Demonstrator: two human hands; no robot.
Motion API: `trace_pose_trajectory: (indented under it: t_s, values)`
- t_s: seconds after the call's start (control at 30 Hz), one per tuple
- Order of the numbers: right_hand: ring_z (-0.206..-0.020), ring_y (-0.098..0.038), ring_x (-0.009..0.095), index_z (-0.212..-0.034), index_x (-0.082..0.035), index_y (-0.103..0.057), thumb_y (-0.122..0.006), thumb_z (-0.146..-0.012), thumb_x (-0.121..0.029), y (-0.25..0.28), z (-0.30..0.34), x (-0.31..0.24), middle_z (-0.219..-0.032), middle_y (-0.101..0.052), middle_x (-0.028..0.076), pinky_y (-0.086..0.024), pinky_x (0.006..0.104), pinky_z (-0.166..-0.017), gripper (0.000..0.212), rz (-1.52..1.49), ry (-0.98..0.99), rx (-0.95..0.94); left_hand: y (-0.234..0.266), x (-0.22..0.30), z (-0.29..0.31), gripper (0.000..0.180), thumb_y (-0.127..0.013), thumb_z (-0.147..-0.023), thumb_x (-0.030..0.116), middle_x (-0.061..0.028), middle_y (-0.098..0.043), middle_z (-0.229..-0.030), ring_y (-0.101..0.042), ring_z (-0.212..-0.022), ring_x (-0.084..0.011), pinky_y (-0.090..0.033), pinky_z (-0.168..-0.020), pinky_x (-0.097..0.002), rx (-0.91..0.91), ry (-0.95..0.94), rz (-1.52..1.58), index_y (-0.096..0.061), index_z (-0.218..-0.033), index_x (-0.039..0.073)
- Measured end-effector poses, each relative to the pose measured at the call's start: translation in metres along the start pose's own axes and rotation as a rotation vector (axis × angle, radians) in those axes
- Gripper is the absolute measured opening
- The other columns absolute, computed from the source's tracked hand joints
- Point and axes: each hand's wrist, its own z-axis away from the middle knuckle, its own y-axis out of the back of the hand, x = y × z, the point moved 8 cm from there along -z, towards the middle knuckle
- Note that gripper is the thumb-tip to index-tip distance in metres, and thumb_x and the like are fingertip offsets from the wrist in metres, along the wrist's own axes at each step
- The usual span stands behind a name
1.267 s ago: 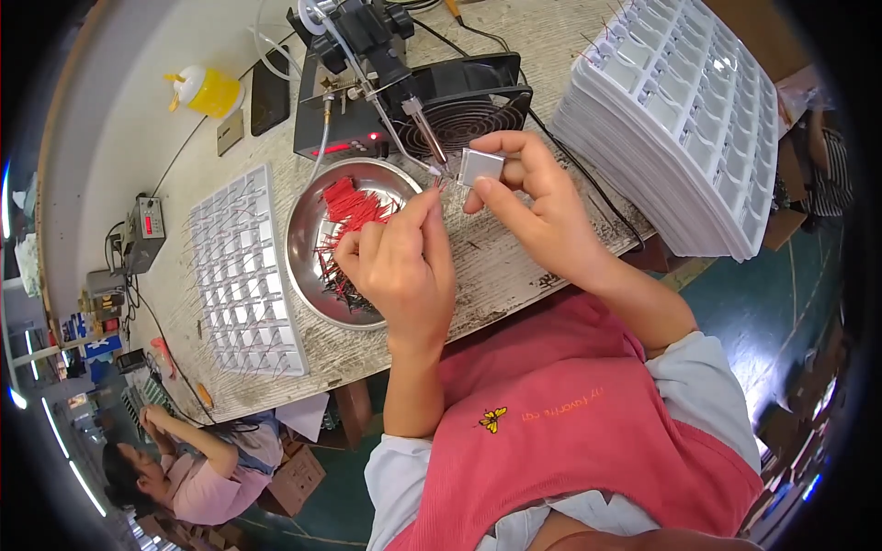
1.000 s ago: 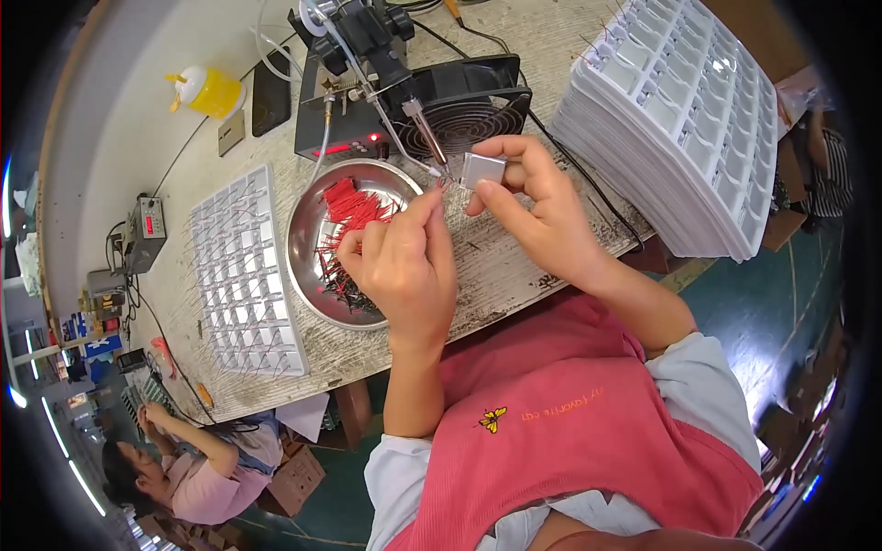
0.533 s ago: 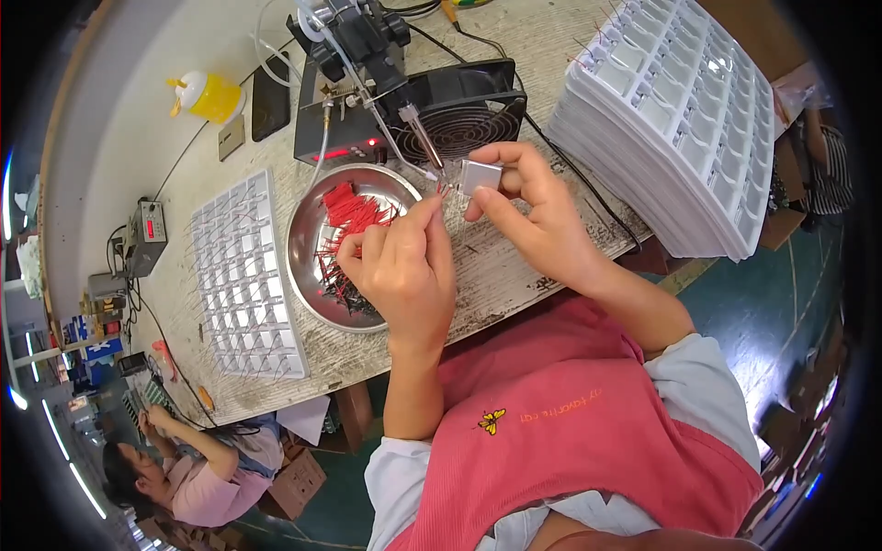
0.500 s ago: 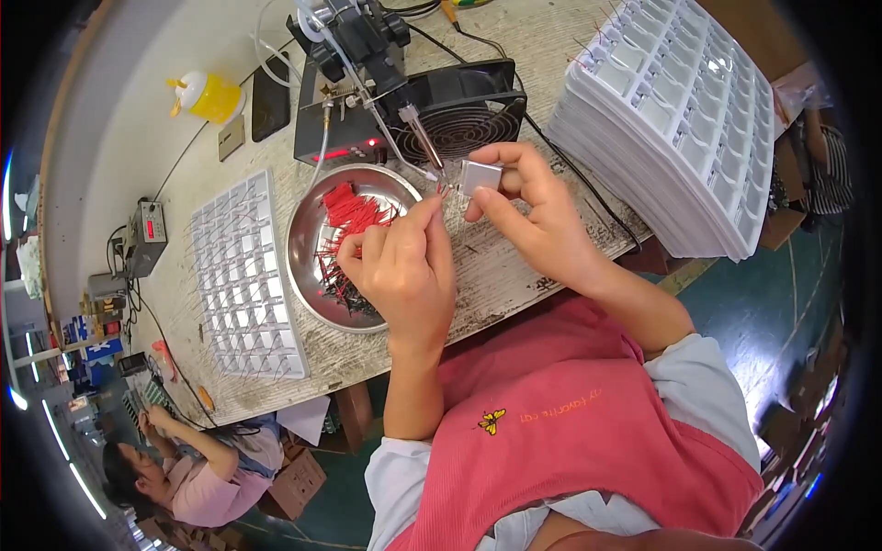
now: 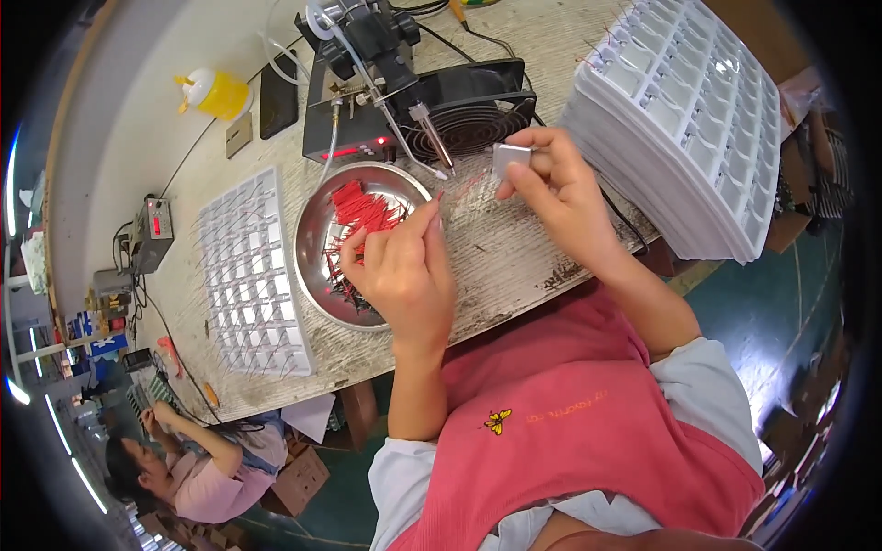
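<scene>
Posture, as I see it from beside the bench (image 5: 496, 266): the left hand (image 5: 401, 271) and the right hand (image 5: 565, 197) are raised above the surface, apart from each other. The left hand is turned back-up, wrist roughly straight; thumb and forefinger are pressed together on a red wire (image 5: 439, 196), its end protruding at the tips, with the other fingers curled. The right hand is angled inward; its thumb and fingers are parted only by the flat silver piece (image 5: 511, 158) they grip. The piece is located right of the soldering iron (image 5: 430, 127), clear of its tip (whether the fine reddish lines (image 5: 473, 188) beside it are attached, I cannot tell).

Count: two hands; one flat silver piece held; one steel bowl (image 5: 312, 266), partly covered by the left hand, containing loose wires (image 5: 372, 213), red and black, too many to count; one white tray (image 5: 301, 344) left of the bowl; one tray stack (image 5: 661, 165) at right, layers not countable; one fan (image 5: 473, 129); one yellow bottle (image 5: 223, 95); one black slab (image 5: 278, 99).
</scene>
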Motion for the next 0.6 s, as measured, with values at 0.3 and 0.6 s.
trace_pose_trajectory:
  t_s: [0.3, 0.6]
  values:
    - [-0.075, -0.07, 0.017, -0.115, 0.0, -0.048, -0.057, -0.094, -0.012, -0.025, 0.007, -0.011, -0.078, -0.068, 0.01, -0.053, 0.0293, -0.066, 0.025, 0.067, -0.009, -0.143, 0.0, 0.002, -0.002, 0.017, -0.072, -0.08, 0.008, 0.0015, -0.064, -0.072, -0.055, -0.067, -0.0139, -0.035, -0.095, -0.0371, -0.01, -0.006, 0.009, -0.07, -0.096, 0.011]
    - [-0.075, -0.07, 0.017, -0.114, 0.002, -0.048, -0.056, -0.094, -0.009, -0.027, 0.007, -0.016, -0.08, -0.069, 0.011, -0.054, 0.0296, -0.066, 0.024, 0.034, 0.007, -0.13, 0.0, 0.005, -0.005, 0.018, -0.073, -0.08, 0.008, 0.0024, -0.063, -0.071, -0.054, -0.066, -0.0134, -0.034, -0.096, -0.0374, 0.004, -0.006, 0.0, -0.069, -0.097, 0.011]
